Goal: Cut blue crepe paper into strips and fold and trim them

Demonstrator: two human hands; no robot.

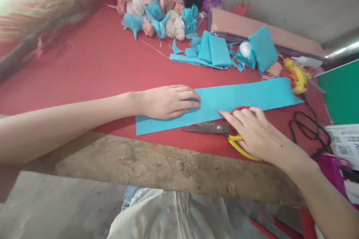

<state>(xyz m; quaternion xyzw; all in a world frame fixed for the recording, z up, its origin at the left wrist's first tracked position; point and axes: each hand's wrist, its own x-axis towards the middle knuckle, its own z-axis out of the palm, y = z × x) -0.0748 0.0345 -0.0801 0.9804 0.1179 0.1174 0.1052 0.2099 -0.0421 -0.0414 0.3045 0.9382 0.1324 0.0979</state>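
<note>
A long strip of blue crepe paper (238,99) lies flat across the table. My left hand (171,102) rests palm down on its left part, fingers stretched out. Over the handles of a pair of scissors (214,127) is my right hand (254,132); its index finger reaches out to the strip's near edge. The scissors lie flat just below the strip, dark blades pointing left, with red and yellow handles. My right fingers partly hide the handles, and no firm grip on them shows.
Paper roses (154,9) in blue, pink and white are heaped at the back. Folded blue paper (214,50), scraps, a white ball (245,49) and a long pink pack (263,31) lie rightward. A yellow glue gun (298,76) with black cord (305,127) sits right. The wooden table edge (168,160) runs in front.
</note>
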